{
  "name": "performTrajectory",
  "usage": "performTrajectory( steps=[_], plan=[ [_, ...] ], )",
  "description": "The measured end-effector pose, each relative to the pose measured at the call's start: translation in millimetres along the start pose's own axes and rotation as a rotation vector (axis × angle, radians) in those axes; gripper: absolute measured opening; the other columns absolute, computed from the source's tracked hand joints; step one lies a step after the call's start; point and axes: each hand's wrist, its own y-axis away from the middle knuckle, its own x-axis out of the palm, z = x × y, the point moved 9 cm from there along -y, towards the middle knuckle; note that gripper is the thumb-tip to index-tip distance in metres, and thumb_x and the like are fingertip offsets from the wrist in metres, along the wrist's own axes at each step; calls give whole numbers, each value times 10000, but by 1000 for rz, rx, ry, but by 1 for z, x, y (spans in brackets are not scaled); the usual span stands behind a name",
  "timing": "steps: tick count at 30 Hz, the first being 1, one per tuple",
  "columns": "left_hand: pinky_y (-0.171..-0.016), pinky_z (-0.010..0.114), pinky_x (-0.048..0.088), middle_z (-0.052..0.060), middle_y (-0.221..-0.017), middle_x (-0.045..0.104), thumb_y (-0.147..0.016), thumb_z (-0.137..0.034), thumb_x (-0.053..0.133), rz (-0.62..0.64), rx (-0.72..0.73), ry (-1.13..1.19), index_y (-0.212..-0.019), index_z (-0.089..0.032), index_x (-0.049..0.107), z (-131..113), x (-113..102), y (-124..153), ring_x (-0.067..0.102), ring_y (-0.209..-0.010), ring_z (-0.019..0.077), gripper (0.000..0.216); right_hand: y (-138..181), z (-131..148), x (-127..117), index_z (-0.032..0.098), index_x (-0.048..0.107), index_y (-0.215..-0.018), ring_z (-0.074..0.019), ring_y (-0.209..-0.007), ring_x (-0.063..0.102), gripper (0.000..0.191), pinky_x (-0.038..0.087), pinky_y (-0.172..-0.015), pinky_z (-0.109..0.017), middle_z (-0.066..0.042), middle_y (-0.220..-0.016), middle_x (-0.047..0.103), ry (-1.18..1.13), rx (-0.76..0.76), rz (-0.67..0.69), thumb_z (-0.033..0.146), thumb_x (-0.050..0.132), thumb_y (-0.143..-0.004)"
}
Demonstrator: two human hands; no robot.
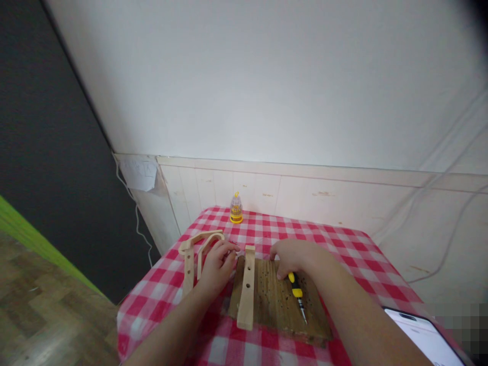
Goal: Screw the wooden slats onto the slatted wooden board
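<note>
My left hand (219,262) is beside the left edge of a worn wooden board (272,300), its thumb and fingertips close together; whatever lies between them is too small to make out. Across the board's left part rests a pale wooden piece (247,287) with two dark holes. My right hand (293,255) reaches down over the far part of the board, thumb and forefinger apart, other fingers hidden. Just below its thumb lies a yellow and black screwdriver (296,290), tip towards me. More pale wooden pieces (188,264), angled and curved, stand left of my left hand.
A clear bit case with a yellow base (236,211) stands at the back of the table under a red and white checked cloth (152,295). A phone (419,335) lies at the right front. The white wall (305,198) borders the table's far side.
</note>
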Motion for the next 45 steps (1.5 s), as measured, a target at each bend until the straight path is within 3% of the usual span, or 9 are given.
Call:
performTrajectory(
  steps=[5, 9, 11, 18, 23, 30, 34, 38, 45],
  plan=[
    [-743, 293, 447, 57, -830, 606, -835, -118, 442, 115, 5, -43, -804, -163, 621, 5, 15, 4, 553, -808, 170, 186, 12, -2, -11, 214, 686, -1040, -234, -856, 634, 418, 440, -621, -275, -85, -977, 684, -16, 40, -7, 290, 676, -629],
    [-766, 305, 446, 50, -835, 615, -786, -72, 434, -28, -99, -125, -817, -159, 625, 18, -4, 1, 559, -824, 175, 212, 30, 6, -22, 229, 678, -1040, -239, -859, 629, 380, 412, -605, -283, -72, -982, 682, -25, 41, -39, 282, 634, -666],
    [-795, 315, 435, 53, -874, 627, -746, -47, 439, -22, -121, -199, -837, -162, 642, 19, -10, 0, 560, -859, 184, 251, 36, 9, -26, 234, 675, -1036, -242, -865, 626, 367, 399, -608, -287, -70, -983, 682, -23, 33, -58, 286, 628, -675],
    [-615, 250, 393, 45, -785, 674, -708, -115, 510, 513, -141, -268, -818, -188, 717, 14, 19, 15, 576, -691, 170, 245, 42, 4, -31, 252, 677, -1018, -233, -822, 623, 346, 358, -585, -279, -57, -931, 692, -31, 30, -107, 305, 615, -682],
    [-575, 225, 375, 32, -809, 695, -671, -118, 534, 636, -125, -165, -881, -206, 732, 16, 25, 19, 579, -666, 163, 302, 44, 5, -33, 250, 687, -979, -207, -782, 612, 296, 349, -577, -268, -52, -900, 688, -58, 6, -106, 302, 584, -706],
    [-526, 210, 349, 1, -701, 651, -668, -127, 537, 649, -254, -4, -805, -163, 684, 34, 32, 24, 537, -602, 136, 205, 36, 5, -33, 220, 670, -918, -210, -782, 606, 247, 352, -590, -274, -61, -909, 679, -96, -26, -136, 316, 538, -733],
    [-492, 203, 306, -24, -607, 521, -699, -202, 569, 405, -339, 44, -692, -148, 564, 46, 11, 14, 461, -551, 107, 55, 35, 6, -46, 184, 584, -970, -199, -791, 588, 243, 335, -602, -274, -88, -943, 655, -155, -50, -289, 301, 474, -788],
    [-499, 199, 285, -33, -652, 461, -742, -244, 578, 218, -230, 171, -703, -158, 499, 25, -6, 3, 414, -563, 86, 123, 44, 10, -60, 164, 481, -1022, -166, -751, 556, 235, 324, -601, -264, -95, -937, 619, -294, -84, -414, 259, 438, -811],
    [-497, 186, 276, -51, -610, 429, -714, -155, 560, 322, -246, 294, -710, -148, 505, 1, 21, 14, 372, -540, 69, 55, 58, 26, -83, 164, 490, -931, -131, -736, 503, 152, 334, -644, -250, -58, -873, 580, -395, -217, -594, 169, 458, -783]
  ],
)
